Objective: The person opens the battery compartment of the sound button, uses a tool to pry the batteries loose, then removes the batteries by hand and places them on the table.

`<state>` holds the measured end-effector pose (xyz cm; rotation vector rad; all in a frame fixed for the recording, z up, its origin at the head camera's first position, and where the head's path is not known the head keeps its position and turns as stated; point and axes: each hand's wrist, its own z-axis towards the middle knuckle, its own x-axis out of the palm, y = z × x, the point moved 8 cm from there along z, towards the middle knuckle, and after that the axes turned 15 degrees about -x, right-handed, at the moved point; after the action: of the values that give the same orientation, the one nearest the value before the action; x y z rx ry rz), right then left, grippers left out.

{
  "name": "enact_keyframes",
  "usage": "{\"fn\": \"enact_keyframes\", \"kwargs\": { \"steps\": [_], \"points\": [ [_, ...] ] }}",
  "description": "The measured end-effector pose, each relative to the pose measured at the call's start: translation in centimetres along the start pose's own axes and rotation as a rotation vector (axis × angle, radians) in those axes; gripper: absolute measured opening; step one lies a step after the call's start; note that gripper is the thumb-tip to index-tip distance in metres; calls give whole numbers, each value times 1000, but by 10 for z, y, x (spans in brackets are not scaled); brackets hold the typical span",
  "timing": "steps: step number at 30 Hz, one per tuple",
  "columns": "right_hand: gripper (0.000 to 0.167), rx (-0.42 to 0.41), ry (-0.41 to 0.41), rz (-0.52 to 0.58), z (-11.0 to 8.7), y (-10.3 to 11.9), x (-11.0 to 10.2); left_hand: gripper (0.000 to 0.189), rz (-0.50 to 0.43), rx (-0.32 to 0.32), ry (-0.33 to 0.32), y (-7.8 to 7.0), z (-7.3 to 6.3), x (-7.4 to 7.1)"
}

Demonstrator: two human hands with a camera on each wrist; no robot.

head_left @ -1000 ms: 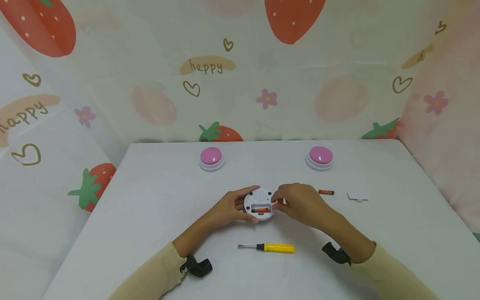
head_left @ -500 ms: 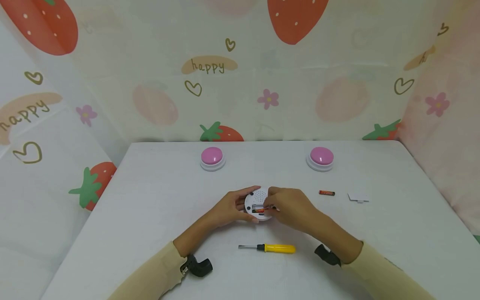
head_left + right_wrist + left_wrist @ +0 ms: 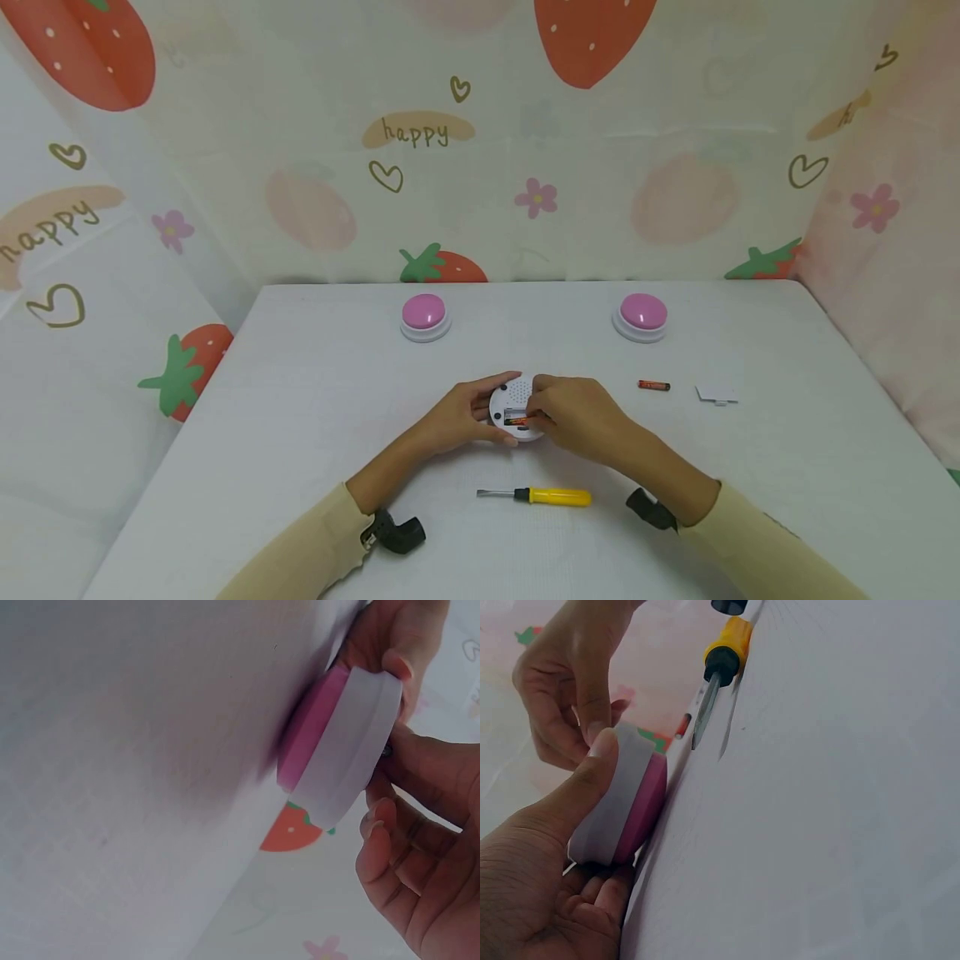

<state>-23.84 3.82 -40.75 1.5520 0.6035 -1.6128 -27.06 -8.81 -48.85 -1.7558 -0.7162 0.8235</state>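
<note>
Left hand (image 3: 455, 419) grips upturned button (image 3: 619, 804), right hand (image 3: 576, 418) apparently touching its battery (image 3: 515, 422)

A white counter (image 3: 315, 358) spans the lower frame. Pale strawberry-patterned walls (image 3: 585, 142) fill the top and both sides.

Three round pink-and-white buttons: a left button (image 3: 424, 317) just left of centre, a right button (image 3: 640, 317) right of centre, and an upturned button (image 3: 512, 398) below centre. At least two batteries: one loose battery (image 3: 654, 386) right of centre, one inserted battery (image 3: 516, 422) in the upturned button. One screwdriver (image 3: 553, 497), lower centre. One white cover (image 3: 717, 394), farther right. Two black wrist devices: left device (image 3: 401, 533), right device (image 3: 652, 508), both low. One counter (image 3: 315, 375).
</note>
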Motion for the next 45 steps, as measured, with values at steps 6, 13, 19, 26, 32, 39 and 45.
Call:
{"fn": "enact_keyframes", "kwargs": {
  "steps": [6,13,19,26,32,39,45],
  "points": [
    [9,5,1,-5,0,2,-2,91,1,1,-1,0,1,0],
    [8,2,-11,7,0,3,-3,90,12,-9,-4,1,1,0],
    [10,-8,-28,7,0,3,-4,91,2,7,8,-1,0,1],
    [13,-6,-37,-15,-1,0,-12,91,8,4,3,-1,1,-1],
    [13,22,-40,-21,-11,-8,-22,92,26,-4,-4,1,3,-1],
    [14,41,-72,-36,-34,-22,-29,94,48,-26,-23,1,3,0],
    [15,36,-141,-69,-50,-31,-41,93,53,-24,-28,0,2,-1]
  ]
}}
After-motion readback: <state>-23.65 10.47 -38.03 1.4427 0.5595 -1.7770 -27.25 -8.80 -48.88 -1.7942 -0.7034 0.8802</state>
